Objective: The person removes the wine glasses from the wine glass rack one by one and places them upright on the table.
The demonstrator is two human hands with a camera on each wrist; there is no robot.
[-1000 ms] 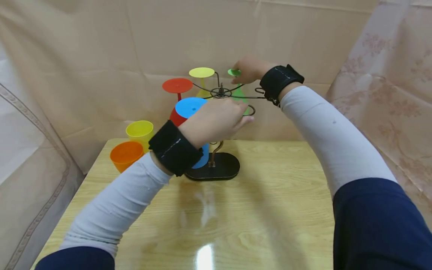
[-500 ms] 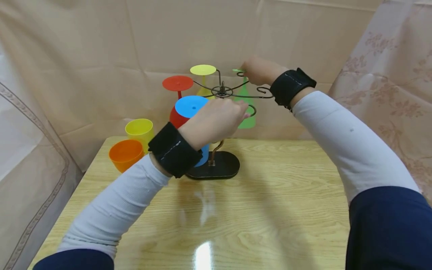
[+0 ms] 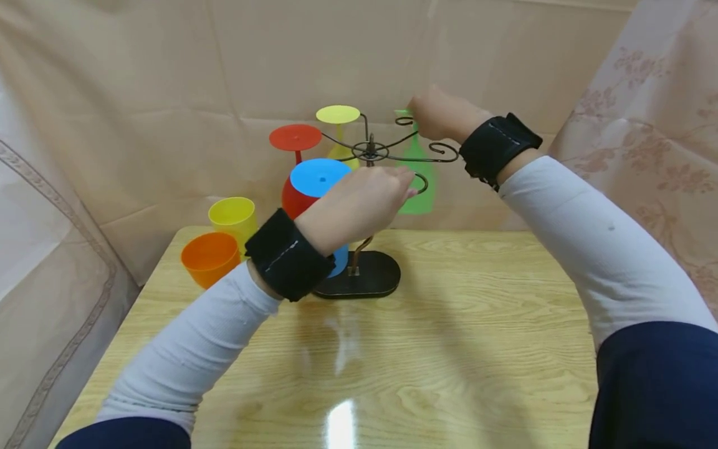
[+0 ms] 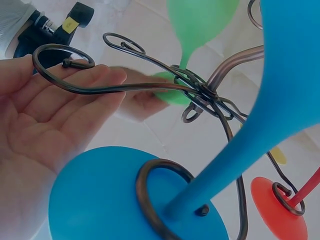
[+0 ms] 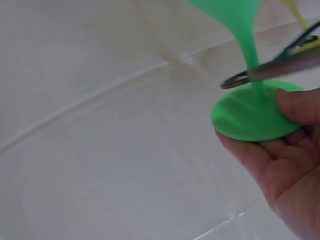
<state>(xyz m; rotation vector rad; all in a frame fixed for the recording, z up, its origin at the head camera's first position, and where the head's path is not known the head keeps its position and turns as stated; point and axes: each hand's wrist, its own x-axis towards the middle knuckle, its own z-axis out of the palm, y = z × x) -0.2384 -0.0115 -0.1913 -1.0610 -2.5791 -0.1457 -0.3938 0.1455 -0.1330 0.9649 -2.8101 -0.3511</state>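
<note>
In the head view a wire goblet rack (image 3: 370,151) on a black base stands on the table. My right hand (image 3: 449,115) pinches the foot of an upside-down green plastic goblet (image 5: 257,112), thumb on one face and fingers on the other. Beside the goblet's stem lies the end of a rack hook. My left hand (image 4: 65,110) is at another curled hook (image 4: 75,90), its fingers nearly straight against the wire. Just below that hand, a blue goblet (image 4: 110,190) hangs by its foot. Red (image 3: 295,137) and yellow goblets (image 3: 338,115) hang on the rack's left side.
Orange (image 3: 210,255) and yellow cups (image 3: 232,215) stand on the wooden table (image 3: 449,349) at left. A bare hook (image 3: 443,153) sticks out right of the rack's centre. Beige cloth (image 3: 168,75) hangs behind the table.
My right hand has moved right with the green goblet, and more of that goblet now shows. The left hand has stayed almost still.
</note>
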